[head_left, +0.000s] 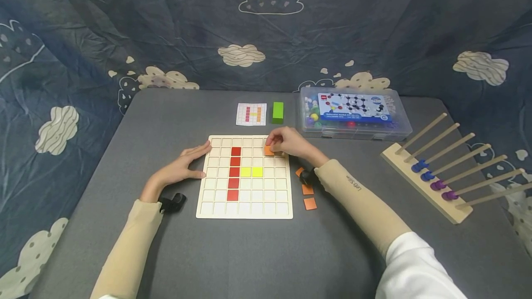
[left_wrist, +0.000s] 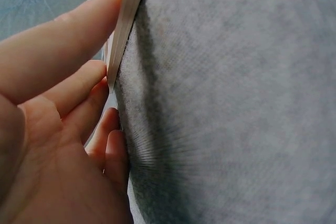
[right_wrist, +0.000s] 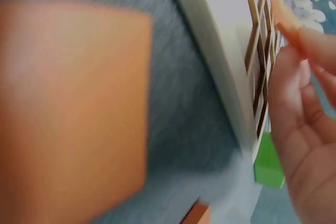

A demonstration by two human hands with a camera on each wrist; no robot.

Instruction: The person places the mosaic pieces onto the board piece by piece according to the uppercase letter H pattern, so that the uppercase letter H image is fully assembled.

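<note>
The right hand [head_left: 288, 142] has thumb and fingers clamped on one small flat orange square tile [head_left: 269, 151], held at the far right part of a pale wooden grid board [head_left: 269, 183], in line with the top red tile; whether it touches the cell, I cannot tell. The left hand [head_left: 178, 168] has its fingers extended, the thumb apart from them, and touches the board's left edge near its far corner.

On the board stand a column of five red square tiles [head_left: 234, 172] and, beside its middle, two yellow square tiles [head_left: 245, 171]. Along the right edge lie three loose orange square tiles [head_left: 310, 204], one partly covered in the head view. Before the near edge, the grey table [head_left: 245, 257] gives wide room; beyond the far edge, only a narrow strip separates the white printed card [head_left: 251, 114] and the green rectangular block [head_left: 277, 112].

The left wrist view shows the board's thick side, which the head view hides. The right wrist view shows the held tile tilted.

Farther, a clear plastic box [head_left: 398, 126] contains coloured balls [head_left: 314, 117]. At right, a wooden rack [head_left: 417, 181] carries blue and purple beads on its slanting rods.
</note>
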